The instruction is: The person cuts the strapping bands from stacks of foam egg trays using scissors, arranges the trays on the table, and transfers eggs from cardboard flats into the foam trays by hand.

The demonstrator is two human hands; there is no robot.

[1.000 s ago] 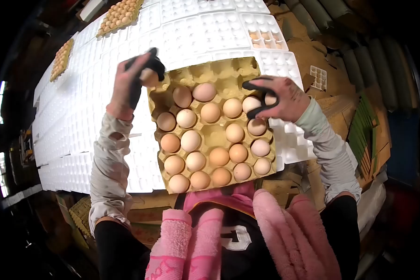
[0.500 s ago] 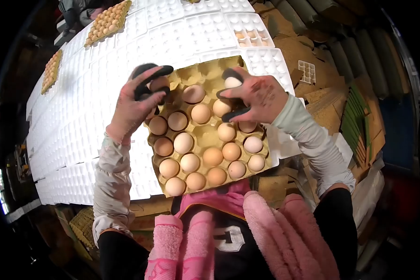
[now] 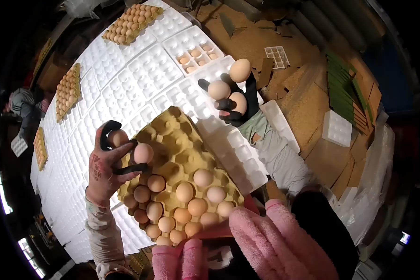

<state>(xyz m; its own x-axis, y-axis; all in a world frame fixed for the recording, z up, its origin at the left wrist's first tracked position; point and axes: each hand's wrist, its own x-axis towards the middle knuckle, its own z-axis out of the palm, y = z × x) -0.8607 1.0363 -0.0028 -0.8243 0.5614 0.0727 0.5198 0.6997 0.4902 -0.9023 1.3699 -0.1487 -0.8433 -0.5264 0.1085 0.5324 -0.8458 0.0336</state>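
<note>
A yellowish pulp egg tray [image 3: 172, 135] sits angled before me, brown eggs [image 3: 185, 192] filling its near cups while many far cups are bare. My left hand [image 3: 103, 167], with dark finger covers, is closed around two eggs: a darker egg [image 3: 117, 138] and a pinkish egg [image 3: 143, 152] at its fingertips, over the tray's left edge. Raised palm-up over the white trays, my right hand [image 3: 252, 99] holds an upper egg [image 3: 240, 70], a left egg [image 3: 218, 90] and a lower egg [image 3: 238, 102] among its curled fingers.
White plastic trays [image 3: 154, 65] cover the table. One white tray [image 3: 191, 36] near the right edge holds several eggs. Full pulp trays [image 3: 132, 22] stand along the far side. Cardboard [image 3: 308, 107] and a loose white tray [image 3: 337, 128] lie right. A person [image 3: 23, 105] is far left.
My right hand has lifted from the pulp tray, moving away to the right with three eggs. The left hand now shows two eggs. The view has turned, and more tray cups are bare.
</note>
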